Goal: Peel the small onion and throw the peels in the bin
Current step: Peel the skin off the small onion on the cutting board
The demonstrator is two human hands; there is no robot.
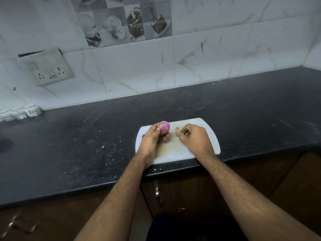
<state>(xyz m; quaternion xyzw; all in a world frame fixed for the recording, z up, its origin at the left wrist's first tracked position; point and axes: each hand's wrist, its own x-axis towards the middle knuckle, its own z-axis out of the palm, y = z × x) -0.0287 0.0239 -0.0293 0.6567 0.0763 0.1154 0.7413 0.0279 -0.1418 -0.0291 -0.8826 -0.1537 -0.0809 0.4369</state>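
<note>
A small pink-purple onion is held above the far left part of a white cutting board. My left hand grips it from below and the side, thumb on its root end. My right hand hovers just right of the onion with fingers curled, pinching a small piece of peel between thumb and fingertips. A narrow gap separates the peel from the onion. No bin shows in this view.
The board lies at the front edge of a dark speckled counter. White ceramic pots stand at the far left by the tiled wall, under a switch socket. Below the counter are brown cabinet doors with a metal handle.
</note>
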